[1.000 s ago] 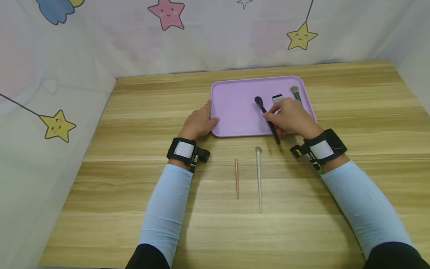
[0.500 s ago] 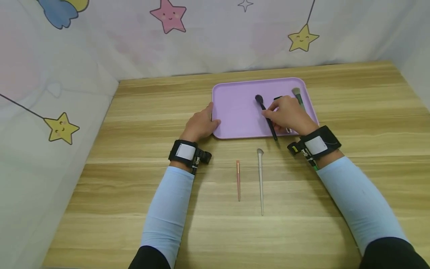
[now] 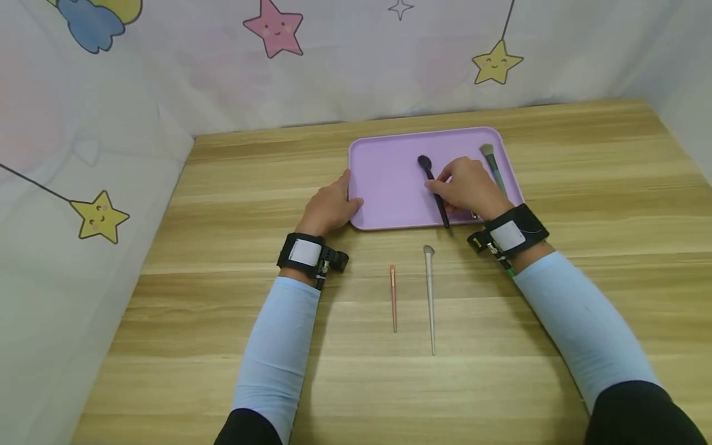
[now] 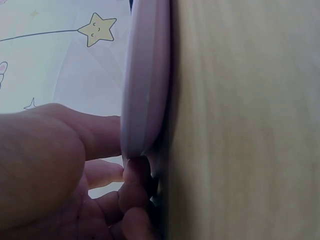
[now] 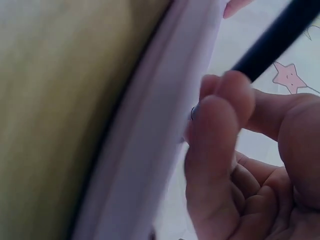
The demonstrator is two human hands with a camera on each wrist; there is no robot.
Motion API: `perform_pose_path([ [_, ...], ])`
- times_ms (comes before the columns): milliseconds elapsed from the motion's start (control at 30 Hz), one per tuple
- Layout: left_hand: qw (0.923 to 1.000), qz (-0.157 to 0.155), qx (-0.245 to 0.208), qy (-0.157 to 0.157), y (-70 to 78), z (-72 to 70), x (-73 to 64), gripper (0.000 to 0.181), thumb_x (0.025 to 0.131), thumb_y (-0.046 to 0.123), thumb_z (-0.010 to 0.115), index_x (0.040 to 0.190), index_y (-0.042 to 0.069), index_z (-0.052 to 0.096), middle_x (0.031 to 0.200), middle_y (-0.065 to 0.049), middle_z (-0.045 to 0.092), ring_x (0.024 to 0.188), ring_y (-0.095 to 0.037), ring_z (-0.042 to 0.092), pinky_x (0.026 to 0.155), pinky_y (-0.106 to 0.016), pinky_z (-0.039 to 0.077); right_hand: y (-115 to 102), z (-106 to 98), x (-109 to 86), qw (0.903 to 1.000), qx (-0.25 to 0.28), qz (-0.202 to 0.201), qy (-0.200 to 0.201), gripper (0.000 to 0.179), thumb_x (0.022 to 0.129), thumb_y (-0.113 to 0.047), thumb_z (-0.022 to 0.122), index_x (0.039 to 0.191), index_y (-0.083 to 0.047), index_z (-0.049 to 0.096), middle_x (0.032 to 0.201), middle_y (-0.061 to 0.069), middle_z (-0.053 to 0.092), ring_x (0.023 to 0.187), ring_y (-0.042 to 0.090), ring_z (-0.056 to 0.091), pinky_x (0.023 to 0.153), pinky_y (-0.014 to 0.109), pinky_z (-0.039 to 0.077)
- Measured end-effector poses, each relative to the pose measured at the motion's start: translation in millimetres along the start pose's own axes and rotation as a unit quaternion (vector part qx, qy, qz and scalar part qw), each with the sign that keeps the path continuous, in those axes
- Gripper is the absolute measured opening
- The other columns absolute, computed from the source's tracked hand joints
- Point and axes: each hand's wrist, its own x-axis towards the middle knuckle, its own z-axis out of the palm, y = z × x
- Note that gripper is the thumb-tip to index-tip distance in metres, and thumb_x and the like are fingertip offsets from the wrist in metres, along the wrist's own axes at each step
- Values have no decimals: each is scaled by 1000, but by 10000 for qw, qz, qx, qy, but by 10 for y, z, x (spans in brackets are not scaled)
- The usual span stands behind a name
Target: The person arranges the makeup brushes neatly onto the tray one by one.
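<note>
My right hand [image 3: 470,185] pinches a black makeup brush [image 3: 442,211] by its handle between thumb and fingers, over the right half of the lilac tray [image 3: 384,179]. Its dark bristles point to the back, and the handle's end lies over the tray's front rim. The black handle [image 5: 280,40] also rises from my fingertips in the right wrist view. My left hand [image 3: 328,207] grips the tray's left edge, thumb on the rim and fingers curled at its underside, as the left wrist view shows. A green-handled brush [image 3: 494,165] lies at the tray's right side.
In front of the tray, a small pink brush [image 3: 394,300] and a longer pale grey brush [image 3: 431,303] lie side by side on the wooden table [image 3: 194,309]. A silvery end [image 3: 474,215] peeks out below my right hand. A printed curtain [image 3: 356,74] stands behind.
My right hand has shifted left over the tray with the black brush. It now covers the black-tipped end of the item beneath it. My left hand stays on the tray.
</note>
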Motion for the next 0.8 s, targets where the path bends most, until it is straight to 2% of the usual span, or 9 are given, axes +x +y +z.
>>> perform_pose_path([
  [133, 10000, -6, -18, 5, -9, 11, -1, 74, 104, 32, 54, 162, 5, 16, 159, -16, 35, 140, -26, 42, 114, -43, 33, -2, 16, -8, 9998, -149, 52, -123, 44, 97, -34, 67, 110, 8, 70, 64, 10, 67, 52, 17, 64, 48, 28, 43],
  [233, 10000, 11, -47, 15, -7, 12, 1, 74, 104, 32, 54, 162, 5, 16, 159, -16, 34, 141, -26, 41, 114, -43, 32, -22, -9, -47, 9990, -424, 25, -145, 46, 95, -38, 69, 106, 6, 72, 68, 10, 68, 58, 19, 63, 53, 30, 44],
  [300, 10000, 15, -62, 26, -2, 9, -2, 74, 104, 32, 54, 162, 5, 16, 159, -16, 34, 142, -27, 40, 114, -43, 32, -46, -31, -83, 9975, -676, -56, -191, 42, 92, -38, 71, 94, 4, 75, 66, 8, 65, 58, 19, 59, 53, 30, 43],
  [367, 10000, 1, -53, 20, 1, 7, -4, 74, 104, 31, 53, 162, 5, 16, 159, -16, 34, 143, -27, 39, 115, -43, 31, -71, -47, -122, 9955, -895, -157, -283, 37, 88, -34, 73, 75, 1, 74, 58, 3, 57, 54, 17, 52, 49, 29, 39],
  [433, 10000, -11, -52, 20, 2, 5, -6, 74, 104, 31, 54, 162, 5, 16, 159, -16, 34, 142, -27, 40, 114, -43, 32, -93, -53, -159, 9932, -1053, -263, -417, 38, 85, -30, 73, 58, -4, 66, 51, -2, 47, 48, 14, 44, 46, 26, 34],
  [500, 10000, -15, -41, 13, 3, 5, -6, 74, 104, 31, 54, 162, 5, 16, 159, -16, 35, 140, -27, 41, 114, -43, 33, -106, -54, -189, 9919, -1102, -334, -541, 42, 83, -26, 71, 49, -7, 57, 46, -4, 39, 44, 12, 38, 44, 25, 29],
  [633, 10000, 10, -39, 16, 1, 8, -6, 74, 104, 31, 53, 162, 5, 16, 158, -16, 35, 138, -27, 44, 113, -43, 34, -105, -26, -201, 9918, -1093, -430, -499, 42, 84, -22, 69, 47, -11, 52, 46, -5, 37, 44, 11, 38, 44, 25, 28],
  [800, 10000, -14, -46, 22, -1, 9, -8, 74, 104, 31, 53, 162, 5, 16, 158, -17, 35, 135, -26, 46, 112, -44, 35, -86, 51, -158, 9930, -1019, -582, -95, 43, 87, -18, 65, 47, -11, 50, 48, -5, 34, 44, 11, 35, 43, 25, 26],
])
